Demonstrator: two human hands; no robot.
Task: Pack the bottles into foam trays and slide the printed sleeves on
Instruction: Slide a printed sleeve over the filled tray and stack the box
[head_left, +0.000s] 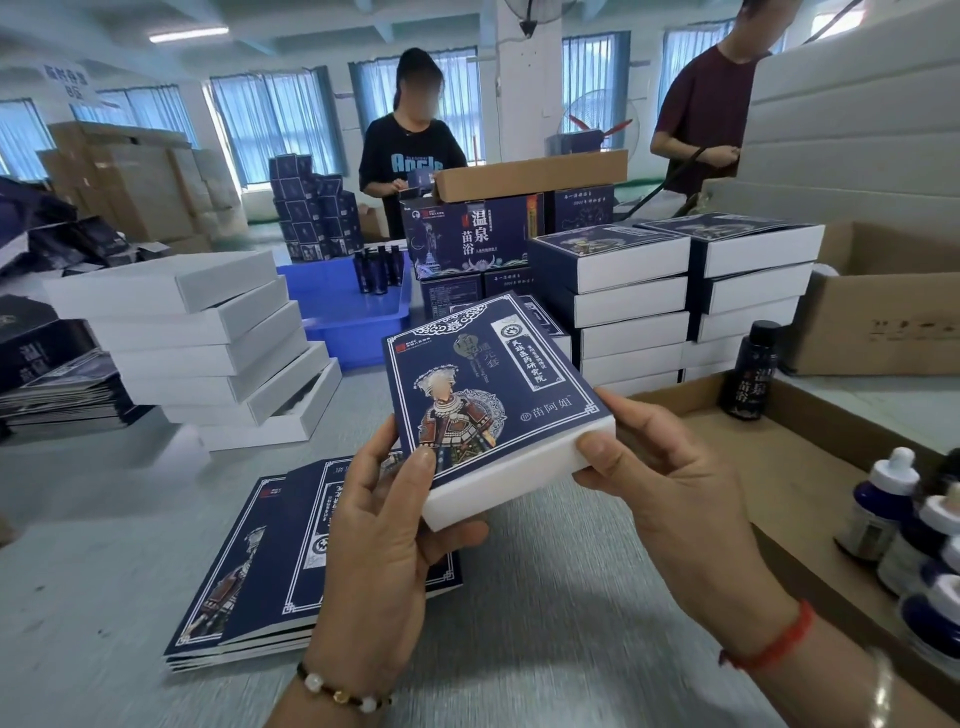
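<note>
Left hand (387, 512): I'm gripping the tray's (511, 470) near corner.
Right hand (670, 480): I'm gripping its end.
Sleeve (483, 387): covering the tray, above the table.
Tip: I'm judging: push squarely, ends flush.

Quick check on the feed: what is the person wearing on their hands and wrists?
Both hands are bare, no gloves, and no sleeves reach the forearms in view. The left hand has a dark cord bracelet with pale round beads at the wrist. The right hand has a red string band at the wrist.
</note>
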